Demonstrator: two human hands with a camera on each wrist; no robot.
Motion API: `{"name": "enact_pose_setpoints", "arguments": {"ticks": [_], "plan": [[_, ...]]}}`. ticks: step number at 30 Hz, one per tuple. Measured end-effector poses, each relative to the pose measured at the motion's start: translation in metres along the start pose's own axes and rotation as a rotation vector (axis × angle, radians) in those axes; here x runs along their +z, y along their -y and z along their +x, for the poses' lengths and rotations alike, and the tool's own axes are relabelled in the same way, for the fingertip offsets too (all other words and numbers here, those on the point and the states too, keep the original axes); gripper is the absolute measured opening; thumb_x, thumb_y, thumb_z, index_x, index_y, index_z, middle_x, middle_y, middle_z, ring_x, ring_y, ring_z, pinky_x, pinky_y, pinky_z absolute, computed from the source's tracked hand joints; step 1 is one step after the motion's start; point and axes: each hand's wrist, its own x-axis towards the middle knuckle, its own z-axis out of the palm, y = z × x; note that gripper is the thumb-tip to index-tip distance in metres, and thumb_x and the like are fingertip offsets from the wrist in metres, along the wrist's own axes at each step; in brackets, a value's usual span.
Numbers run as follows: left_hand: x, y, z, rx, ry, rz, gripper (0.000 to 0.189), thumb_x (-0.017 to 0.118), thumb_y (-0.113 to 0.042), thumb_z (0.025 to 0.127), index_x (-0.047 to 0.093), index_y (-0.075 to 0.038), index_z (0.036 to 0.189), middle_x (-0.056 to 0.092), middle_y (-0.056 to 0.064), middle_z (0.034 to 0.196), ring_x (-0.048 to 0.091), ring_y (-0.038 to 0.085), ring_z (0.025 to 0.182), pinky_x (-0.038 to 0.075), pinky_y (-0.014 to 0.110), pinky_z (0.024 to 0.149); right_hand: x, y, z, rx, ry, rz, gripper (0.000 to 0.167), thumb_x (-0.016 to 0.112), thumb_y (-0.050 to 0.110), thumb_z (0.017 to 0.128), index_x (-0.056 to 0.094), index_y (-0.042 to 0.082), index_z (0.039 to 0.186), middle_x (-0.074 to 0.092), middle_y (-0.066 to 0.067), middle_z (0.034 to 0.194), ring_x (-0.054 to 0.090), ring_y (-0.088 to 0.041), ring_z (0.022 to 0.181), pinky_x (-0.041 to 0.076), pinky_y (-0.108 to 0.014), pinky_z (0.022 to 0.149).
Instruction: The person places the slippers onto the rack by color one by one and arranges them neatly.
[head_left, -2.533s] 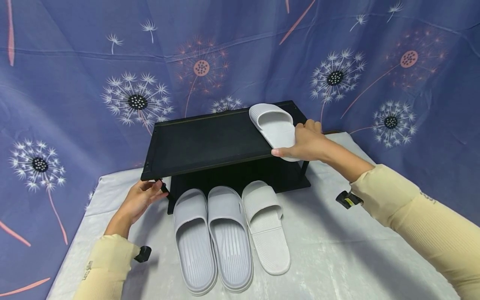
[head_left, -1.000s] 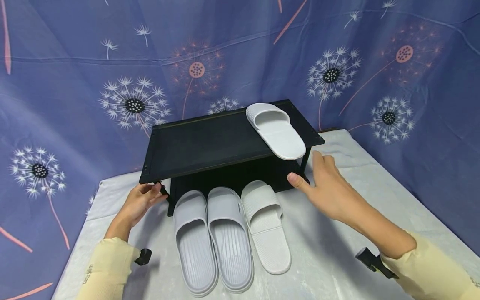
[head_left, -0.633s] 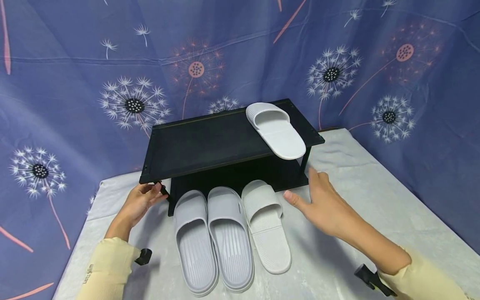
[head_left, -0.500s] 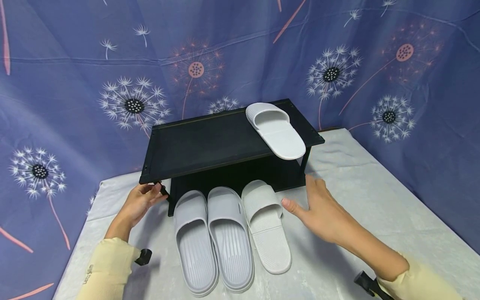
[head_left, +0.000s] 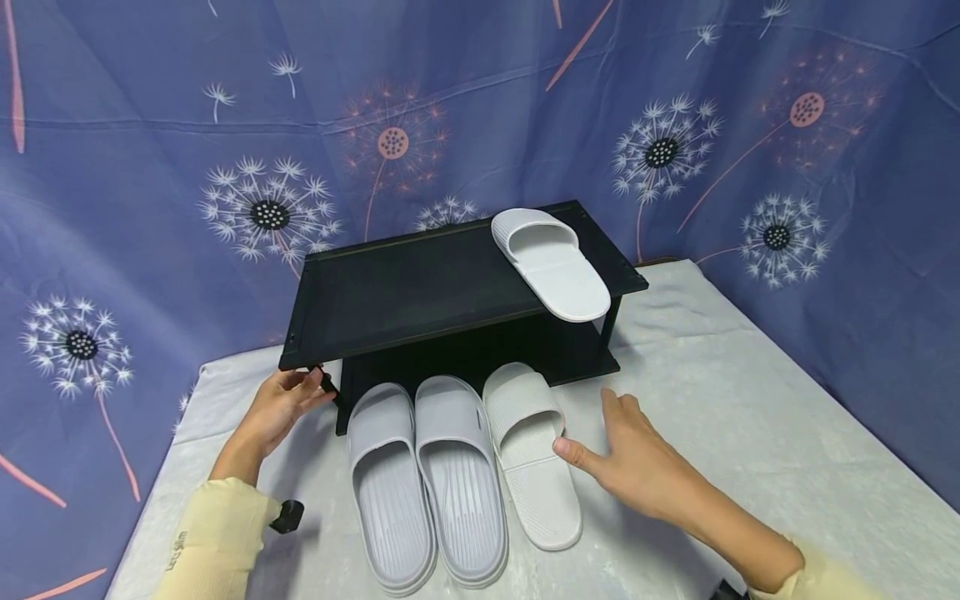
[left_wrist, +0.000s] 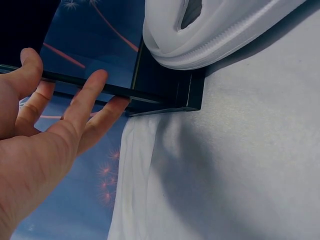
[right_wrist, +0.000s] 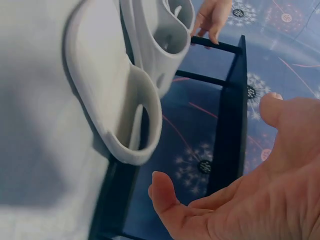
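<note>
Over a desk covered in white cloth, a person's right hand hangs beside a white slipper, its grip released, thumb and fingers spread; in the head view the thumb meets the slipper's edge, though contact is unclear. That slipper lies on the desk, toe toward a black two-tier shoe rack, just right of a pair of grey slippers. The left hand grips the rack's left front post between its digits. A second white slipper rests on the top shelf's right end, heel just past the front edge. Behind hangs blue dandelion-print fabric.
</note>
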Motion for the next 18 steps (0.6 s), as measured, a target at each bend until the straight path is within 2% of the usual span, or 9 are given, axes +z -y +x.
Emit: {"name": "enact_pose_setpoints", "arguments": {"ticks": [7, 18], "plan": [[0.0, 0.002, -0.002, 0.007, 0.006, -0.005, 0.023, 0.053, -0.015, 0.1, 0.052, -0.022, 0.121, 0.042, 0.014, 0.113, 0.065, 0.019, 0.101, 0.053, 0.034, 0.095, 0.02, -0.005, -0.004, 0.028, 0.031, 0.011, 0.118, 0.048, 0.078, 0.081, 0.017, -0.017, 0.143, 0.022, -0.036, 0.146, 0.028, -0.047, 0.136, 0.032, -0.064, 0.106], [0.0, 0.0, -0.001, 0.013, 0.013, -0.01, 0.023, 0.053, -0.014, 0.1, 0.052, -0.023, 0.121, 0.043, 0.013, 0.112, 0.065, 0.017, 0.1, 0.053, 0.035, 0.095, 0.041, -0.009, -0.007, 0.031, 0.032, 0.01, 0.116, 0.053, 0.078, 0.078, 0.027, -0.016, 0.141, 0.029, -0.034, 0.143, 0.034, -0.045, 0.133, 0.037, -0.063, 0.103]]}}
